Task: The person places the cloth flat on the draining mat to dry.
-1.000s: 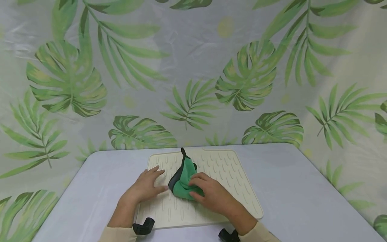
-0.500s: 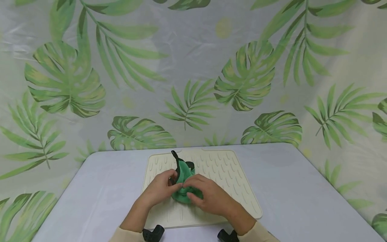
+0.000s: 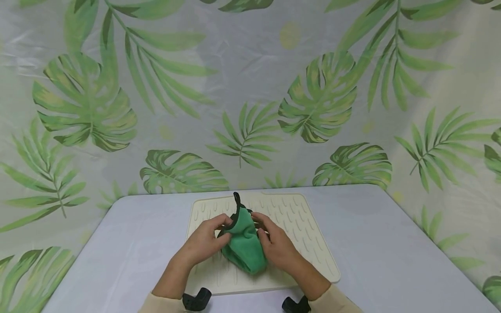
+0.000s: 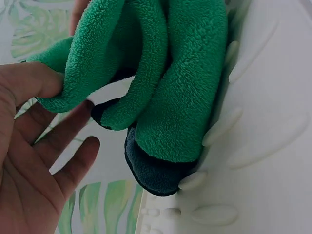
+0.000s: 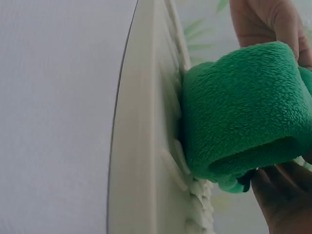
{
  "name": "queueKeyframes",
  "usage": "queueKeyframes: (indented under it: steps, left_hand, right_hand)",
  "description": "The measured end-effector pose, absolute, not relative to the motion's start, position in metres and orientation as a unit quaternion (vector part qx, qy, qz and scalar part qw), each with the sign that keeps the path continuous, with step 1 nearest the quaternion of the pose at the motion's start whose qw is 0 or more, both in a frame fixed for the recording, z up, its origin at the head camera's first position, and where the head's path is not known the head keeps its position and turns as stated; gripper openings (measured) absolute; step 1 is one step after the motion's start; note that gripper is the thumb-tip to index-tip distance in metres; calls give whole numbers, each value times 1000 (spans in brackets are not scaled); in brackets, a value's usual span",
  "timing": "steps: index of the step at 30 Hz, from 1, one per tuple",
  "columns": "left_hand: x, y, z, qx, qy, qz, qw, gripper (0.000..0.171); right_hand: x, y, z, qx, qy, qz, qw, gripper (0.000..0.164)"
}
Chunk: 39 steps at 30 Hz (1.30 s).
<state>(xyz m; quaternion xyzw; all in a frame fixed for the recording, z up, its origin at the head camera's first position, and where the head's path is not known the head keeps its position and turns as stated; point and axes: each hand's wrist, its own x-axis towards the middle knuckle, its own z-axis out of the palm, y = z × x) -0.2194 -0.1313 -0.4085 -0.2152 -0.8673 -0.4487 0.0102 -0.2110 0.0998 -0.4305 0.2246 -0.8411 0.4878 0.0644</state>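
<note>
While the left hand pinches green cloth between both hands, slackening could undo its fold; whether the right hand grips is unclear.

Left hand: fingers spread beside the green plush cloth 1.0 s ago; now pinches its left edge. Right hand: shifts from the cloth's near front, at 0.5 s ago, to its right side. Cloth: bunched front now drawn out into a smoother green face, its near end reaching closer to the person. Hanging loop: tilted left 0.5 s ago, now nearly upright. Dark panel seen at left 1.0 s ago now largely covered in head view.
</note>
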Motion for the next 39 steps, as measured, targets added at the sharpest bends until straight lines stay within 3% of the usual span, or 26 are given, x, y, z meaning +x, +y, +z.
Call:
queueKeyframes:
  steps: [15,27,39]
  left_hand:
    - [-218,-124,-409,-251,-869,-425,35,12]
    - [-218,-129,-406,-193,-884,-422,60,11]
    - [-219,-128,-405,-122,-889,-419,140,11]
  right_hand:
    - [-210,109,-426,315,-757,565,-95,79]
    - [-218,112,-425,241,-779,578,-25,86]
    - [-217,116,-424,222,-799,555,-66,82]
